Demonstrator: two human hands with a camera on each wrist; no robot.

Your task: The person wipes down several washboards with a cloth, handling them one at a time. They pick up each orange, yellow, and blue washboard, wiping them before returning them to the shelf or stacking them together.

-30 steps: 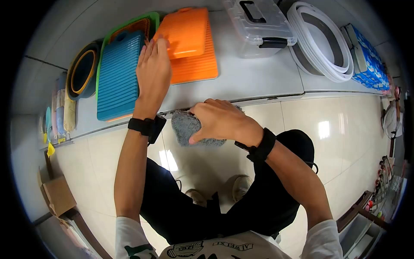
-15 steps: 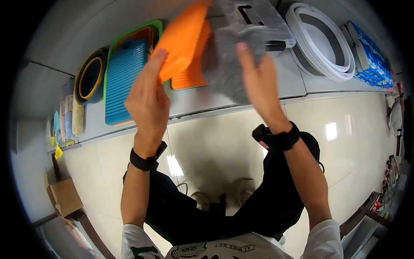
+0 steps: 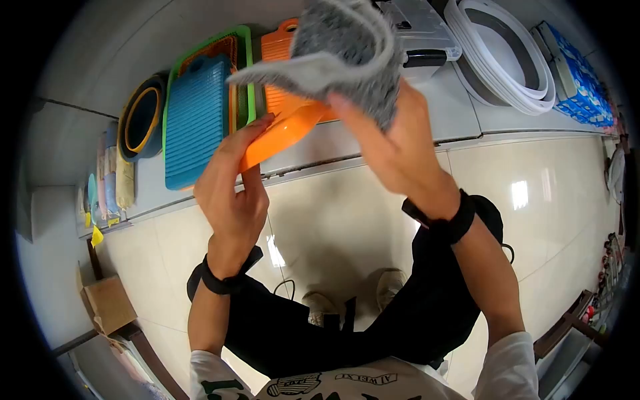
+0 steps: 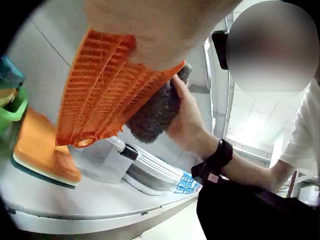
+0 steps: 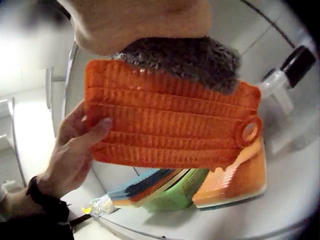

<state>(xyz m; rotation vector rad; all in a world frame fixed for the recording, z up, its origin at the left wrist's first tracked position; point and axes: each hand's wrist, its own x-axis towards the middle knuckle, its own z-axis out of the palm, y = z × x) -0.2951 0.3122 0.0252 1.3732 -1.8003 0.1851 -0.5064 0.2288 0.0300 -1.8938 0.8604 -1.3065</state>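
My left hand point(image 3: 230, 190) pinches one end of a small orange washboard point(image 3: 283, 137), thumb on one face and fingers on the other, and holds it raised and tilted. In the right wrist view the ribbed underside of the washboard point(image 5: 165, 120) shows, with a ring hole at its far end. Grey fluffy cloth point(image 3: 343, 43) hangs folded from my right hand point(image 3: 410, 150), which grips it against the washboard's upper edge. A larger orange washboard point(image 3: 277, 47) lies behind on the grey counter, partly hidden by the cloth.
A teal washboard point(image 3: 193, 130) leans in a green basket point(image 3: 248, 47) at left, beside dark round basins point(image 3: 157, 107). To the right stand a clear lidded box point(image 3: 430, 40), white collapsible basins point(image 3: 540, 83) and a blue pack point(image 3: 583, 83). A cardboard box point(image 3: 110, 303) sits at lower left.
My left hand took the small orange washboard off the larger one and brought it nearer, tilting it. My right hand lifted the cloth from the counter's front edge up to the washboard.
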